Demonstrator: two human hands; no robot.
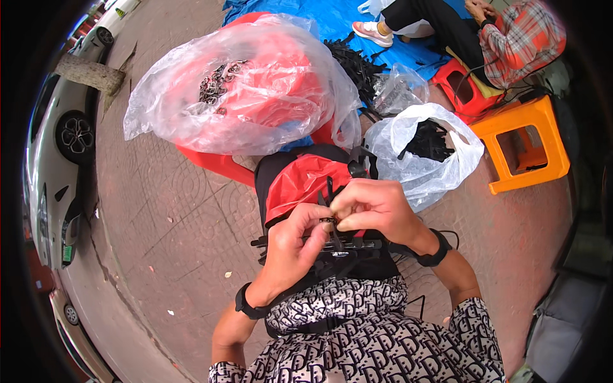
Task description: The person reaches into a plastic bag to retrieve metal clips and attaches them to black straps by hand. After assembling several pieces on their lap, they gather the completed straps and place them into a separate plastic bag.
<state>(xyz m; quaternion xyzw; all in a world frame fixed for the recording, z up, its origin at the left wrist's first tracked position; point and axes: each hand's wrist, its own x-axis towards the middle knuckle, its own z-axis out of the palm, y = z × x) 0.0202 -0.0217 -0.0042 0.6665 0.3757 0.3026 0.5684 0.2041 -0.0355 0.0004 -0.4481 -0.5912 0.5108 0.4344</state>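
Note:
Over my lap, my left hand [299, 241] and my right hand [377, 207] meet with their fingertips pinched close together. Between them is a narrow black strap [336, 241], whose one end sticks up above the fingers and the other hangs below. At the left fingertips, a small dark buckle-like piece [327, 220] shows on the strap, partly hidden by the fingers. A red plastic sheet [300, 185] lies across my thighs under the hands. In front, a clear plastic bag [163, 96] covers a red stool and holds a pile of small dark metal buckles [220, 82].
To the right, a white plastic bag [399, 175] holds black straps [429, 140]. An orange stool [555, 143] stands beyond it. A co-worker in a plaid shirt [520, 41] sits near a blue sheet [306, 14] with heaped black straps [354, 67]. Parked cars [54, 172] line the left.

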